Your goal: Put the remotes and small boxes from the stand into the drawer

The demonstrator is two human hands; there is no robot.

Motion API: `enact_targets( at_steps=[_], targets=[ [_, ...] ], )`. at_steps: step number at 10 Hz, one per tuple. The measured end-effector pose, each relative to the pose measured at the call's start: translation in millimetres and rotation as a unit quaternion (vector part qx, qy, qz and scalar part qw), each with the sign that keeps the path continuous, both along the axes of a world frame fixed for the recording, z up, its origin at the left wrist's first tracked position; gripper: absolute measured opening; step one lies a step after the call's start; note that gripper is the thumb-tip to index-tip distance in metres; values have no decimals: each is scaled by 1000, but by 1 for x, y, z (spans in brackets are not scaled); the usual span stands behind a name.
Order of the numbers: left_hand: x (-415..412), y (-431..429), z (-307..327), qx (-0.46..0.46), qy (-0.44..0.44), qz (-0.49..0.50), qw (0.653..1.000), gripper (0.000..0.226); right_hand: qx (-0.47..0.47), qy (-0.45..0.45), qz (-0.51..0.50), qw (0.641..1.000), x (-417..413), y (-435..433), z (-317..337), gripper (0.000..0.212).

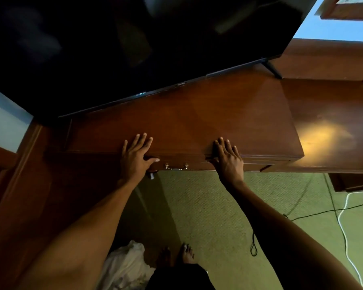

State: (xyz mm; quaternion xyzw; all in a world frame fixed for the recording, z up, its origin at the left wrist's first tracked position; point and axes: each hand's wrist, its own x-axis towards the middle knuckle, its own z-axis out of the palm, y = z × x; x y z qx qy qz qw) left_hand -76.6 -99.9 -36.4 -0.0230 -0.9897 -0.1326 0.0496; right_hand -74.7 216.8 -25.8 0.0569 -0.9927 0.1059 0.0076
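A big dark television (117, 45) fills the space ahead of me, its thin black foot (273, 70) planted on polished reddish-brown wood. Pale blue wall (331, 28) shows on either side of it, with a wood-framed picture (348, 7) at the upper right. A warm patch of light (323, 132) glows on the lower wooden surface (333, 114) to my right. Below me lies greenish textured carpet (214, 216), crossed by a white cable (344, 222) and a black cord (314, 214). Crumpled white cloth (124, 266) sits near my bare feet.

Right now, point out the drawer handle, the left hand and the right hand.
drawer handle (176, 166): head view, middle of the brass bail between its two posts.
left hand (136, 155): head view, back of the hand, fingers flat on the stand top.
right hand (228, 158): head view, back of the hand at the front edge.
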Motion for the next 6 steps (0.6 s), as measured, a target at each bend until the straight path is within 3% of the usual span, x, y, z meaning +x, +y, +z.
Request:
enact_targets(
  at_steps=[1, 3, 4, 5, 6],
  targets=[
    [0, 4, 8, 47, -28, 11, 998, 78, -20, -25, 1, 999, -1, 2, 10, 69],
    [14, 4, 66, 282, -110, 47, 952, 59, -114, -88, 50, 988, 3, 7, 49, 57],
    [42, 5, 104, 330, -78, 82, 937, 48, -159, -115, 62, 979, 28, 7, 80, 59],
    [87, -2, 128, 356, -72, 81, 928, 36, -270, -120, 33, 955, 78, 9, 112, 52],
    [160, -8, 140, 400, -94, 107, 905, 19, -353, -181, -22, 918, 167, 12, 129, 34]
  ],
)
